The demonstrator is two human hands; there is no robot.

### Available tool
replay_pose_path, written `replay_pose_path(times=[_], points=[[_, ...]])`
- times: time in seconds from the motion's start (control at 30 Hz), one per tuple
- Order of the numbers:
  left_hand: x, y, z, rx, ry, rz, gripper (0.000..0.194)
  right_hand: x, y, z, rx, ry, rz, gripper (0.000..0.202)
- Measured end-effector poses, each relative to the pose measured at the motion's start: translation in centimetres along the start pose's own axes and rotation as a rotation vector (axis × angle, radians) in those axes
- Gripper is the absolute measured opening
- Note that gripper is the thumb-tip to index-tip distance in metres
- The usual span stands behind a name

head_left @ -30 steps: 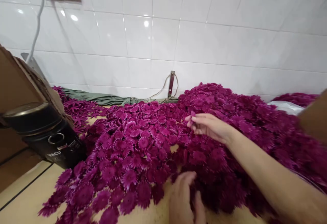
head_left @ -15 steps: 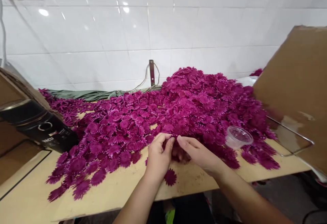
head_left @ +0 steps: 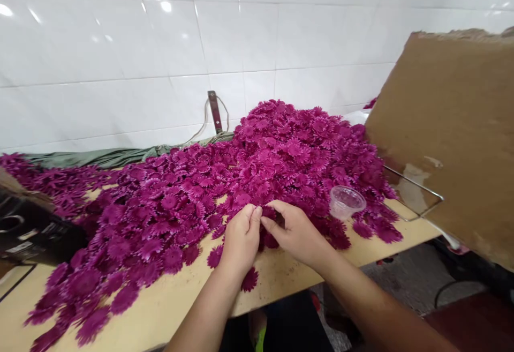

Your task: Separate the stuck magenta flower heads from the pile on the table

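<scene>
My left hand (head_left: pixel 242 237) is closed, thumb and forefinger pinched together over the table's near side. What sits inside that pinch is too small to make out. Close against it, my right hand (head_left: pixel 297 234) curls its thumb and forefinger around a dark magenta artificial flower (head_left: pixel 268 212), partly hidden by the fingers. Just behind both hands rises a large heap of magenta artificial flowers (head_left: pixel 281 154). A single loose flower (head_left: pixel 250 279) lies below my left wrist, near the table edge.
A clear plastic cup (head_left: pixel 347 203) stands among flowers to the right. Beyond it are a wire frame (head_left: pixel 429 210) and a large cardboard sheet (head_left: pixel 445 127). At left is a black box-like container (head_left: pixel 40 234). Green cloth (head_left: pixel 96 157) runs along the tiled wall (head_left: pixel 168 46).
The view has turned to the right, so the heap, cup and cardboard appear farther left. My hands stay close together; the right thumb and forefinger now show more plainly around the flower.
</scene>
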State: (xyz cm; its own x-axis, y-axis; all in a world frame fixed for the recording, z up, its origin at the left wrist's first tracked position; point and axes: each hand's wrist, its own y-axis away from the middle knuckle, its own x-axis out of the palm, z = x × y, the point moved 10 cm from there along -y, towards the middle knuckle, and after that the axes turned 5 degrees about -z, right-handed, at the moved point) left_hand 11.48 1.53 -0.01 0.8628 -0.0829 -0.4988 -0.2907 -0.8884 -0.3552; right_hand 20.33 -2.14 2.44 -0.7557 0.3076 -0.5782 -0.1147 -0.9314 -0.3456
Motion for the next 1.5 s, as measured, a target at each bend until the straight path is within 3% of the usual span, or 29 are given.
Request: replay_pose_path(times=[0.07,0.2,0.3,0.4,0.53,0.7,0.87,1.0,1.13,1.2,1.33,1.4,1.5], points=[[0.9,-0.1,-1.2,0.067,0.021,0.103,0.026,-3.1,0.0,-0.7,0.027,0.066,-0.053,0.013],[3.2,-0.6,-5.1,0.261,0.003,0.239,0.023,-13.1,0.7,-3.7,0.157,0.312,-0.275,0.016],[6.4,-1.3,-8.8,0.442,-0.104,0.302,0.021,-16.5,0.1,-6.0,0.201,0.688,-0.165,0.014],[9.7,-2.1,-11.3,0.528,-0.179,0.318,0.019,-15.4,-0.8,-10.0,0.357,0.902,0.12,0.015],[12.4,-2.5,-11.4,0.5,-0.192,0.346,0.02,-12.0,-1.9,-13.3,0.416,0.906,0.351,0.006],[12.2,-2.5,-9.5,0.426,-0.213,0.374,0.019,-9.4,-2.3,-14.3,0.366,0.862,0.531,0.014],[11.3,-2.7,-9.7,0.422,-0.199,0.357,0.019,-9.0,-1.9,-14.8,0.313,0.835,0.592,0.012],[11.4,-2.7,-9.8,0.414,-0.183,0.38,0.021,-11.2,-2.1,-14.5,0.203,0.715,0.485,0.016],[10.9,-3.4,-8.9,0.267,-0.027,0.346,0.025,-14.7,-2.7,-10.7,0.01,0.641,0.237,0.019],[10.9,-3.7,-7.9,0.122,0.15,0.337,0.031,-15.2,-2.7,-8.4,-0.012,0.556,0.127,0.024],[11.5,-3.3,-6.5,-0.107,0.546,0.377,0.025,-11.9,-2.3,-5.0,-0.006,0.325,-0.019,0.023],[10.4,-3.1,-5.7,-0.135,0.641,0.306,0.019,-9.7,-2.4,-4.1,-0.018,0.251,-0.092,0.021],[7.5,-2.7,-3.9,-0.123,0.609,0.159,0.018,-6.7,-2.7,-3.2,-0.038,0.174,-0.15,0.018]])
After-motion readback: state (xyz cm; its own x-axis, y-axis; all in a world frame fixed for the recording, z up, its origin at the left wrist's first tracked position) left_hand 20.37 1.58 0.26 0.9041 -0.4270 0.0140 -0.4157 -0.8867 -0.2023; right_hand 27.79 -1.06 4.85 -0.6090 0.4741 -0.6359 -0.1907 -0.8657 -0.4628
